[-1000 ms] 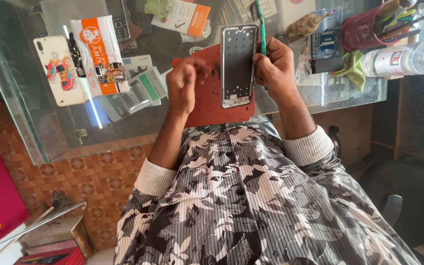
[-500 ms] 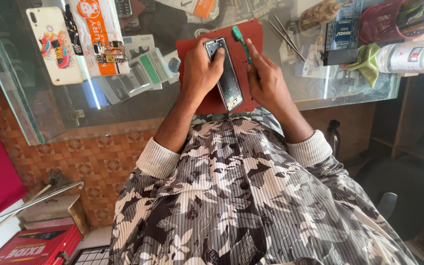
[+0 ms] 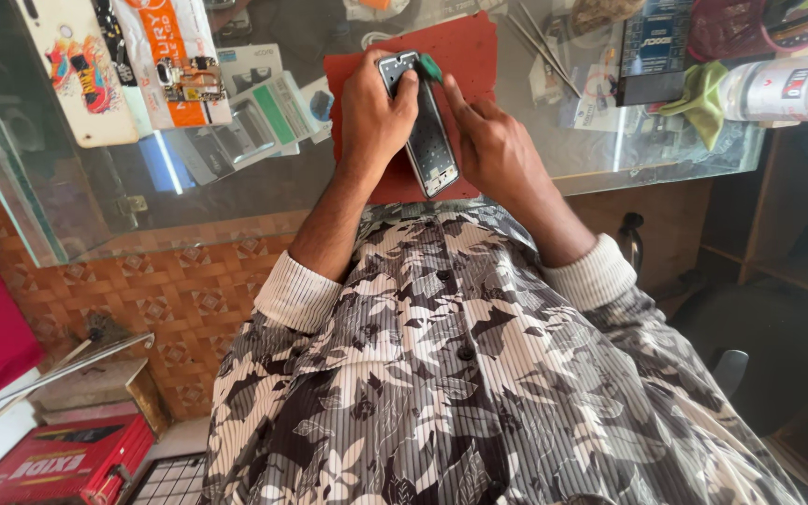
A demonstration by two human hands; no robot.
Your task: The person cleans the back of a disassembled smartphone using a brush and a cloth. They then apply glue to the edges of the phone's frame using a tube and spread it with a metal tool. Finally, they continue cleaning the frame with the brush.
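Note:
A phone frame (image 3: 429, 140), dark inside with a silver rim, lies tilted on a red work mat (image 3: 465, 56) on the glass counter. My left hand (image 3: 376, 108) grips its upper left side, thumb over the top edge. My right hand (image 3: 493, 145) sits just right of the frame and holds a green-handled tool (image 3: 430, 67) against the frame's top corner. Its tip is hidden by my fingers.
A printed phone case (image 3: 77, 65), an orange-and-white packet (image 3: 175, 51) and small boxes lie at the left of the glass counter (image 3: 610, 154). Metal tweezers (image 3: 540, 42), a dark box (image 3: 652, 47), a green cloth (image 3: 703, 93) and a bottle (image 3: 787, 89) sit at the right.
The phone frame has come down from being held up and now lies on the red mat. Both hands moved down with it; the green tool now meets its top corner.

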